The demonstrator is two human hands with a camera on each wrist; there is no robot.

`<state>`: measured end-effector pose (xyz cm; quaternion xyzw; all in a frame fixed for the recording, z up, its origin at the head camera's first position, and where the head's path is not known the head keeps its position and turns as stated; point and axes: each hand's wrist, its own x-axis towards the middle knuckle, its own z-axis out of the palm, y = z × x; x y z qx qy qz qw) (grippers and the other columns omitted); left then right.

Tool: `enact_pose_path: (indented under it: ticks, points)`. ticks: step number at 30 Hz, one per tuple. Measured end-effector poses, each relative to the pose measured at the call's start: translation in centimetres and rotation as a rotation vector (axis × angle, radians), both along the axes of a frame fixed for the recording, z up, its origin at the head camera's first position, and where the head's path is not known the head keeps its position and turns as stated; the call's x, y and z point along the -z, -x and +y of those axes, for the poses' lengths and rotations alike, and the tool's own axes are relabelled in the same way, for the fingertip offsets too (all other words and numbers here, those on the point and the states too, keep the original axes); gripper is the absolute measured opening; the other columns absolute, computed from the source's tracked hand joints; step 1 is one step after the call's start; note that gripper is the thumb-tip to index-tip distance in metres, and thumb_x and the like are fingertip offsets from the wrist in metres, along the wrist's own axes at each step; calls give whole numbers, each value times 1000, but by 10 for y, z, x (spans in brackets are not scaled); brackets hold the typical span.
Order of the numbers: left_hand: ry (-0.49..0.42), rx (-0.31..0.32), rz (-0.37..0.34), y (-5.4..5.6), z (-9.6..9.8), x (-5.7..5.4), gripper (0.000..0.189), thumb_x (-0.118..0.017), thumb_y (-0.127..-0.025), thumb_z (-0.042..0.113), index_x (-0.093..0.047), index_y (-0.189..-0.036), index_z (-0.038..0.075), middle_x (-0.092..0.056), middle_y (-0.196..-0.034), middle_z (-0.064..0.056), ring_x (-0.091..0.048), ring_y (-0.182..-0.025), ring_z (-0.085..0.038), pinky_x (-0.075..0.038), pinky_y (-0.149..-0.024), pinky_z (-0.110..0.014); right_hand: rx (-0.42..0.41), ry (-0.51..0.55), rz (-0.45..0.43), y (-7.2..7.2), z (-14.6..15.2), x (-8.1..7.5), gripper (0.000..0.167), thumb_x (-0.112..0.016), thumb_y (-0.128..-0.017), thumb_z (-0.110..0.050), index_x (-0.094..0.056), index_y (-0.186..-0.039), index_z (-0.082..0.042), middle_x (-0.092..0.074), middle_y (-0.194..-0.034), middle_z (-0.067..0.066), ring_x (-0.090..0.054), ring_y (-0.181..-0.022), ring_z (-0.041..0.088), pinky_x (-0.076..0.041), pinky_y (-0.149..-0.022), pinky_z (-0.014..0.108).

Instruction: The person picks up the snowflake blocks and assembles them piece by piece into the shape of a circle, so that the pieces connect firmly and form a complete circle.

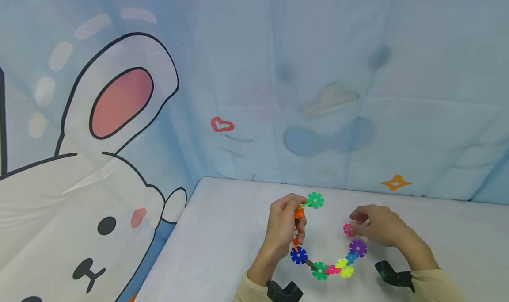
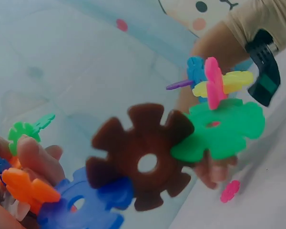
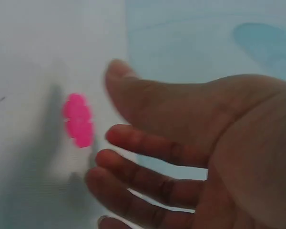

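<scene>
My left hand (image 1: 278, 224) grips a curved chain of slotted plastic snowflake discs near one end. A green disc (image 1: 315, 200) juts out past its fingertips. From below the hand, the chain runs through a blue disc (image 1: 298, 255), a brown disc (image 2: 117, 157), another green disc (image 2: 238, 124) and yellow pieces to a purple disc (image 1: 358, 248) at the far end. My right hand (image 1: 379, 224) hovers over the table with thumb and fingers apart, holding nothing. Just beyond its fingertips, a loose pink snowflake disc (image 3: 78, 120) lies on the tabletop. The left fingers hide part of the chain.
A white table (image 1: 230, 222) spreads beneath both hands. Behind it hangs a light blue curtain (image 1: 246, 72), with a printed white rabbit (image 1: 47, 213) on the left. Each wrist wears a dark camera mount, such as the right one (image 1: 393, 277).
</scene>
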<state>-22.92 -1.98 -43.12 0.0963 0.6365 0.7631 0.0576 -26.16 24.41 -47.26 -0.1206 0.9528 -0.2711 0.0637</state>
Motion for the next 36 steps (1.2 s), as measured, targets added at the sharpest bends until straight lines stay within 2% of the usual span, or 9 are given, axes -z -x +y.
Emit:
enact_pose_path:
  ticks: [4,7,9,11,15,20,27,31,36]
  points:
    - [-8,17,17,0,-1,0,31,-42,-110,17,-66,-114,-2,-47,-54,1,-43,-34,-7,-44,-37,-18,18,-40,-67,6,-2,18,30,-86,-87,-24,-70,-104,-4,-65,-92,4,-59,-85,22,-56,-72,41]
    - [-13,28,25,1,-1,0,31,-39,-110,15,-65,-115,-3,-47,-54,2,-45,-34,-8,-44,-36,-19,43,-26,-71,8,-4,24,12,-75,-93,-6,-67,-101,-6,-61,-89,4,-55,-81,22,-52,-69,36]
    - [-17,37,29,1,-1,1,32,-38,-109,14,-64,-116,-3,-47,-54,2,-46,-33,-8,-44,-36,-19,58,-23,-79,8,-5,26,12,-69,-93,2,-65,-101,-6,-60,-89,5,-54,-81,22,-52,-68,35]
    - [-20,46,30,1,-1,1,32,-37,-109,13,-63,-117,-2,-47,-54,2,-46,-33,-8,-45,-36,-20,61,-17,-86,8,-4,27,12,-68,-93,4,-64,-101,-6,-61,-89,5,-54,-82,22,-53,-69,36]
    - [-25,59,30,2,-2,1,32,-36,-109,13,-62,-120,-1,-47,-54,3,-46,-34,-8,-46,-37,-20,55,9,-73,10,-3,28,18,-79,-91,-6,-62,-98,-6,-60,-87,4,-54,-81,21,-53,-70,34]
    - [-42,48,8,2,-1,2,29,-39,-112,20,-61,-112,2,-46,-56,3,-46,-35,-9,-47,-39,-20,62,68,65,8,-4,22,22,-86,-88,-17,-67,-93,-8,-65,-81,0,-57,-74,17,-49,-66,30]
    - [-69,50,-16,3,2,2,29,-49,-112,33,-54,-94,10,-40,-55,2,-44,-36,-11,-46,-39,-20,137,258,313,-2,-12,-2,14,-80,-94,-12,-75,-104,-4,-80,-83,7,-75,-65,13,-54,-53,23]
    - [-57,45,-17,3,3,3,28,-52,-112,34,-55,-96,10,-40,-56,2,-43,-36,-11,-47,-40,-21,116,318,453,-12,-18,-18,12,-78,-97,-12,-79,-106,-5,-81,-87,5,-75,-68,6,-48,-48,23]
    - [-53,17,-34,2,4,2,25,-53,-111,32,-56,-97,12,-43,-55,2,-45,-36,-11,-48,-41,-20,49,363,531,-23,-31,-36,9,-80,-96,-13,-81,-104,-10,-80,-84,-1,-72,-70,-1,-49,-48,23]
